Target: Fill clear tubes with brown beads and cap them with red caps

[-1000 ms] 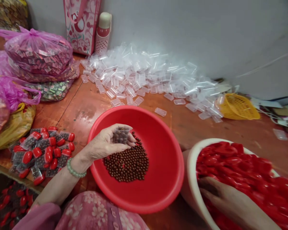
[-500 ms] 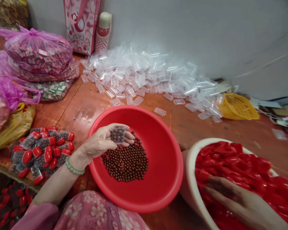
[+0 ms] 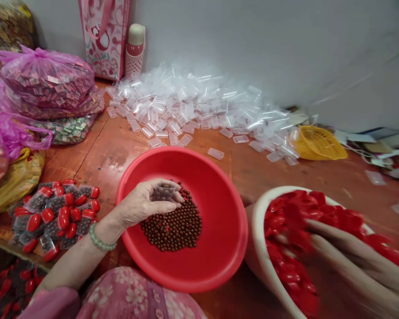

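My left hand (image 3: 153,199), wearing a pale green bead bracelet (image 3: 101,239), is closed around a small clear plastic cup (image 3: 164,192) with brown balls inside. It is above a red basin (image 3: 231,248), where a heap of small brown balls (image 3: 173,226) lies. On the right, my right hand (image 3: 349,252) reaches into a white-rimmed bucket (image 3: 260,221) full of red plastic caps (image 3: 289,274). Its fingertips are blurred against a red cap (image 3: 297,221), which they seem to grip.
Filled clear containers with red caps (image 3: 58,212) are piled at the left. Empty clear containers (image 3: 186,106) spread along the wall, near a yellow basket (image 3: 321,144). Pink bags (image 3: 48,84), a patterned bag (image 3: 104,44) and a bottle (image 3: 134,51) stand at the back left.
My right hand has shifted among the caps and a blurred red cap is now at its fingertips. My left hand has tilted the cup more upright. The view has shifted slightly.
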`<move>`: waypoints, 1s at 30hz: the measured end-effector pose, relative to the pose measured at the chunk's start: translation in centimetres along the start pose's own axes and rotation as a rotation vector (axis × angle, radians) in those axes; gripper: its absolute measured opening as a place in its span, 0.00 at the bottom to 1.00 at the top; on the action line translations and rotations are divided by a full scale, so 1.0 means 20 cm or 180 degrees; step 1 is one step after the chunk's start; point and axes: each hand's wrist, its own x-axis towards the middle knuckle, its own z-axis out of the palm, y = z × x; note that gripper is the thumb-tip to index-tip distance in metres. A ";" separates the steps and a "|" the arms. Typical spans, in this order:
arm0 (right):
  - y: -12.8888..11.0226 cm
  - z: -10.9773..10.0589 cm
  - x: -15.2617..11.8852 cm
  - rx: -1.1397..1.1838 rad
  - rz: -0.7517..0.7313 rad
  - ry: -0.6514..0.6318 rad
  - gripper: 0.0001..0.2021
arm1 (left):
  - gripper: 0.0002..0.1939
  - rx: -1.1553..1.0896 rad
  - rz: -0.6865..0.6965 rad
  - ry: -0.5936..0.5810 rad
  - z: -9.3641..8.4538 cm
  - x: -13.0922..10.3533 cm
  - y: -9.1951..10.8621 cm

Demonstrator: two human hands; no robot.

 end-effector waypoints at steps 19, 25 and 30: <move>-0.08 0.71 0.04 0.0291 0.0131 -0.2692 0.12 | 0.10 0.0665 0.0250 0.0732 0.00 0.00 0.02; -0.03 0.75 0.01 0.0660 0.0715 -0.2661 0.15 | 0.10 0.0671 0.0402 0.1003 -0.03 0.01 -0.01; -0.02 0.77 -0.02 0.0891 0.0878 -0.2200 0.17 | 0.12 0.0027 0.0327 0.0983 -0.06 0.01 -0.01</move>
